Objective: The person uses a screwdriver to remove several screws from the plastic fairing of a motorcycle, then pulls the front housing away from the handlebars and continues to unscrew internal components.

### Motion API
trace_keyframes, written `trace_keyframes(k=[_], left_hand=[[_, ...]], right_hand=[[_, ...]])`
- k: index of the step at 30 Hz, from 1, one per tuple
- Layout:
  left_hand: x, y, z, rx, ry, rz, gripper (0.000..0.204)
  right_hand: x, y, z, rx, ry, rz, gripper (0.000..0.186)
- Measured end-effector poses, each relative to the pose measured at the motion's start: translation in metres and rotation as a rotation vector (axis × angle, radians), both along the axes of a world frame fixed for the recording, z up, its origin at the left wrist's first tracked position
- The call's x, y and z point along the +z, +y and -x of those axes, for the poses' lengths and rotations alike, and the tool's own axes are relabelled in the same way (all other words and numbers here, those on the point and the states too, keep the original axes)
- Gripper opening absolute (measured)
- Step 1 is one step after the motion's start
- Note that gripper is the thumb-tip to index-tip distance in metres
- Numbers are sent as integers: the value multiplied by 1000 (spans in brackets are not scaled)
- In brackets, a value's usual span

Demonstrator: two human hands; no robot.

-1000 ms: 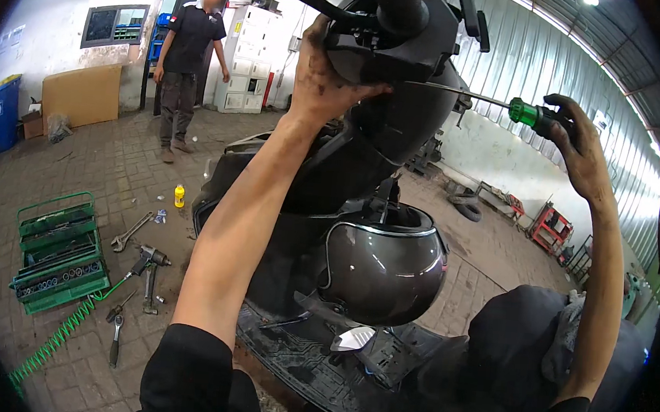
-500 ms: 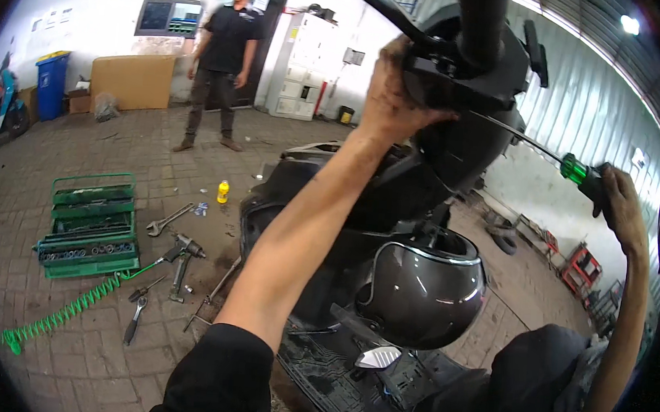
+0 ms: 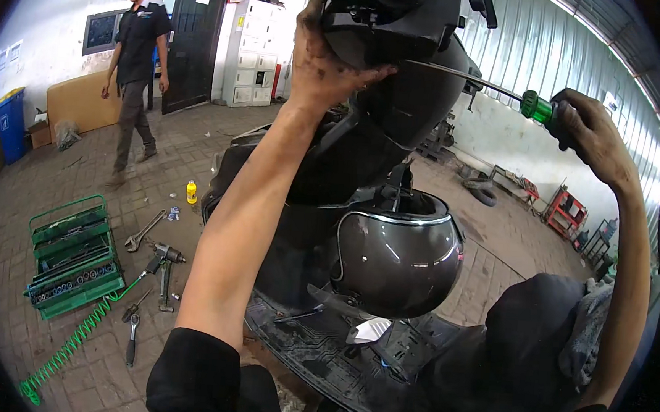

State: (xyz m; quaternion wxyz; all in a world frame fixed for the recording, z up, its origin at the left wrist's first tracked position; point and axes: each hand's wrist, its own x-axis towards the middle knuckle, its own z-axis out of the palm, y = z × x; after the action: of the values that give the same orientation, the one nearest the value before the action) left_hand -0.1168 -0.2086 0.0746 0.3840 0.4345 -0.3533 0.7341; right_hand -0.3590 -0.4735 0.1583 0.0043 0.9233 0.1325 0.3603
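Screwdriver point(image 3: 537, 108) with a green-and-black handle slopes slightly at the right of the scooter's dark handlebar cover point(image 3: 387, 42), its shaft running left to the cover's lower edge, where the tip is hard to make out. The right hand point(image 3: 596, 139), forearm rising steeply and wrist bent inward, is closed around the handle's rear end. The left hand point(image 3: 325, 74), its forearm slanting upward, grips the cover's left side, thumb stretched below; the other fingertips are hidden. Above the footboard point(image 3: 315, 362) is a dark helmet point(image 3: 398, 264), its visor partly unclear.
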Motion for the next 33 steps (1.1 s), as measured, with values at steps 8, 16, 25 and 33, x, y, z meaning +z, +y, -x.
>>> trace_keyframes(k=[8,16,25,33], left_hand=[[0,10,4,54,-45,-58,114],[0,8,11,179,-105,4,106],[5,3,8,-26,-134,-92,94],[8,7,10,-47,-219,-75,85]], right_hand=[[-20,6,10,-214,-511,552,51],[-21,15,2,-234,-434,495,46],[-18,15,5,-327,-390,558,45],[-19,10,-8,-455,-592,679,47]])
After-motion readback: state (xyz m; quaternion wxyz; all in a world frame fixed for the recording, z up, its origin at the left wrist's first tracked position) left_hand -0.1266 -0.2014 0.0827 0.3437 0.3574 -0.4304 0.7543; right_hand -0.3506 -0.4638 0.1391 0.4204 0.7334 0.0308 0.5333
